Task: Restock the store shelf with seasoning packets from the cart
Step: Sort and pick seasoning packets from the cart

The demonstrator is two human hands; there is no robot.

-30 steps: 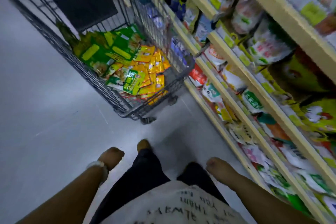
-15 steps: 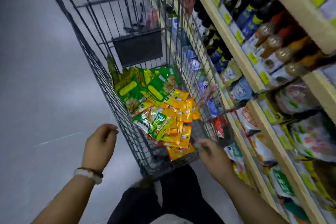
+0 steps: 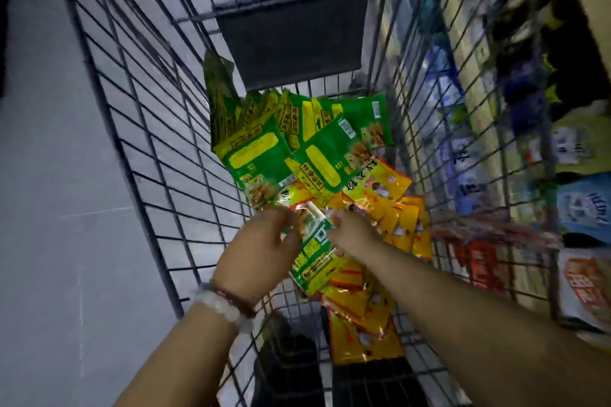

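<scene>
The wire cart (image 3: 142,142) fills the view, and both my hands are down inside it. A pile of green seasoning packets (image 3: 261,155) lies toward its far end. Yellow seasoning packets (image 3: 380,192) are heaped closer to me on the right. One green packet (image 3: 314,258) sits tilted between my hands. My left hand (image 3: 261,251) curls its fingers on that packet's left edge, and my right hand (image 3: 352,231) curls over its right edge. Motion blur smears the fingertips.
The store shelf (image 3: 479,109), seen through the cart's right wall, holds blue, white and red packages (image 3: 582,208). A black flap (image 3: 291,40) hangs on the cart's far wall. Grey floor (image 3: 49,175) lies to the left.
I have leaned in over the cart. Both hands moved from outside its near end into the basket and closed on a green packet.
</scene>
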